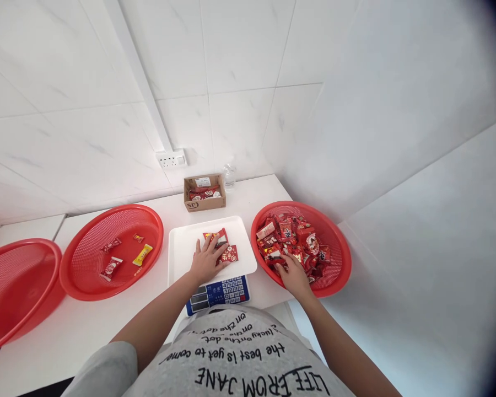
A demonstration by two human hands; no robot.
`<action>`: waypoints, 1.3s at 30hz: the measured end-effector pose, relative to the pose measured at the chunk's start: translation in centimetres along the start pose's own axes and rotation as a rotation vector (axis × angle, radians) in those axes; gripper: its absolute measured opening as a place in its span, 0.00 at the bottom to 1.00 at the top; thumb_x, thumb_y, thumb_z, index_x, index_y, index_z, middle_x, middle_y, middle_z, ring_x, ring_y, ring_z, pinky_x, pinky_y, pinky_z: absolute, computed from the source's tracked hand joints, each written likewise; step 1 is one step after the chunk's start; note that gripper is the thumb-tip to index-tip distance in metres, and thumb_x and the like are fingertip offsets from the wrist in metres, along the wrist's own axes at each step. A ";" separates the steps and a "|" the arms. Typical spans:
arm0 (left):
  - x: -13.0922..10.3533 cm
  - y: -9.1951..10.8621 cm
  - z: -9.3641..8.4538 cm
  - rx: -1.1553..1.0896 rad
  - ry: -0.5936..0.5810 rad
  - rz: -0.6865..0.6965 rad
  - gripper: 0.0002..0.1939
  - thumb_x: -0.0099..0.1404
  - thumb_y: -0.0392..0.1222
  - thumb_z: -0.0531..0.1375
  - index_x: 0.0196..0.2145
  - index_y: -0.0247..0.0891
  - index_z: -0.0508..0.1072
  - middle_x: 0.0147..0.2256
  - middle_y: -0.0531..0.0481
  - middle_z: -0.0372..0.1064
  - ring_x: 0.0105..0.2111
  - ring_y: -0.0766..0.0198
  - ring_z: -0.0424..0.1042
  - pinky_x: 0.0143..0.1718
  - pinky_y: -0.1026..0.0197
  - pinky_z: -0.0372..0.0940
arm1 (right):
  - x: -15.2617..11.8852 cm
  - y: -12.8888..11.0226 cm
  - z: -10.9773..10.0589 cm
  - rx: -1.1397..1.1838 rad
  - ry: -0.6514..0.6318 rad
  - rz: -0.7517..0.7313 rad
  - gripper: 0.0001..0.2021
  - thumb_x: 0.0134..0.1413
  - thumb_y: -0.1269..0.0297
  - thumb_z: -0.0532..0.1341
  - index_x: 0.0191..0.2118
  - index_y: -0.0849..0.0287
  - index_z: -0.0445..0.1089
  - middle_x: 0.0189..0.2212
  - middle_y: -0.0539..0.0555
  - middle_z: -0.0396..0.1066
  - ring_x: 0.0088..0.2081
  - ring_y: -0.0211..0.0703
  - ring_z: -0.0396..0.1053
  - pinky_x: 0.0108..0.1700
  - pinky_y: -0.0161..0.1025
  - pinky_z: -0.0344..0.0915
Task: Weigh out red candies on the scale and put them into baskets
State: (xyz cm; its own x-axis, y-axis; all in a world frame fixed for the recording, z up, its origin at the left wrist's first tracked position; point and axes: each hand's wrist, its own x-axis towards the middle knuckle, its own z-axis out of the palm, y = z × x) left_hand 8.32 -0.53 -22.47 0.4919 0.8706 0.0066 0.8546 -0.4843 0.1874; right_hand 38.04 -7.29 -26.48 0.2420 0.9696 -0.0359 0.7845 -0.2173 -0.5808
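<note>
My left hand lies over the white weighing tray, its fingers spread on top of a few red snack packets. Part of those packets is hidden under the fingers. Below the tray shows the blue keypad of a digital scale. My right hand reaches into the right red basket, which holds a heap of red wrapped snacks. Its thumb and fingers are closed on a red snack packet at the near left side of the heap.
Left of the scale, a red basket contains several wrapped sweets, one of them yellow. Another red basket stands at the far left. Behind the tray are a cardboard box of red packets and a clear plastic container. Walls border the table.
</note>
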 end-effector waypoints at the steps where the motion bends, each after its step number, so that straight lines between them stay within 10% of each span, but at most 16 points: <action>1: 0.1 0.0 0.1 -0.006 0.012 -0.015 0.27 0.63 0.58 0.51 0.58 0.53 0.59 0.64 0.46 0.45 0.63 0.44 0.41 0.58 0.32 0.38 | 0.0 0.1 0.0 -0.001 0.003 0.001 0.21 0.54 0.58 0.51 0.50 0.63 0.67 0.54 0.63 0.61 0.57 0.52 0.57 0.58 0.49 0.56; 10: 0.4 -0.2 0.0 -0.038 0.200 -0.224 0.27 0.61 0.55 0.54 0.54 0.40 0.63 0.55 0.39 0.59 0.61 0.46 0.47 0.59 0.34 0.39 | 0.1 0.5 0.5 0.016 0.007 -0.025 0.20 0.54 0.59 0.51 0.50 0.62 0.67 0.53 0.62 0.62 0.56 0.51 0.58 0.57 0.49 0.56; 27: 0.2 -1.0 0.2 0.046 0.122 0.082 0.26 0.64 0.57 0.49 0.57 0.47 0.62 0.58 0.44 0.58 0.61 0.46 0.49 0.60 0.37 0.40 | 0.0 0.2 0.3 0.013 -0.009 -0.011 0.20 0.55 0.59 0.51 0.50 0.61 0.67 0.54 0.61 0.62 0.57 0.50 0.58 0.57 0.47 0.56; 39: -0.2 -0.1 -0.2 0.019 0.116 0.023 0.24 0.64 0.56 0.50 0.54 0.45 0.66 0.58 0.42 0.56 0.62 0.43 0.45 0.58 0.33 0.41 | 0.0 0.2 0.2 0.017 -0.011 -0.006 0.20 0.55 0.59 0.50 0.50 0.62 0.67 0.54 0.61 0.62 0.56 0.50 0.59 0.57 0.47 0.57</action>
State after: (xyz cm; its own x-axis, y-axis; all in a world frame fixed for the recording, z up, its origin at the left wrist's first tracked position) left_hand 8.07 -0.67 -22.32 0.4902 0.8627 0.1246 0.8466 -0.5052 0.1673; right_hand 38.09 -7.27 -26.79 0.2312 0.9720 -0.0417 0.7758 -0.2100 -0.5951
